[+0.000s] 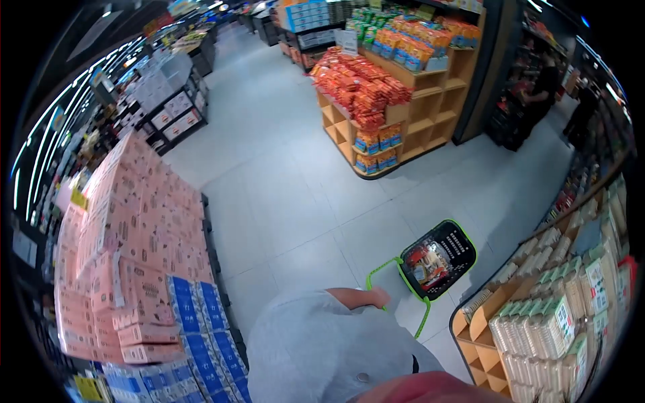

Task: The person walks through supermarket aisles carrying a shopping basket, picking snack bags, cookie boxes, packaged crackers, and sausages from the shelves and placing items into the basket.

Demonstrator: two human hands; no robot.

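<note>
A black shopping basket (457, 245) with a bright green rim and green handles is on the right side of my body, over the pale tiled floor. Inside lie packaged goods (427, 266) with red and white wrapping. One green handle (371, 277) runs to my left hand or right hand, which I cannot tell apart by side with certainty; it looks like my right hand (379, 297), closed around the handle, its fingers partly blurred. My grey shirt fills the lower middle. My left hand does not show.
Pink and blue cartons (144, 235) are stacked at the left. A wooden shelf (430, 101) holds red and orange packets ahead. Another wooden shelf (480, 352) with clear-wrapped packs stands at the lower right. People (541, 94) stand at the upper right.
</note>
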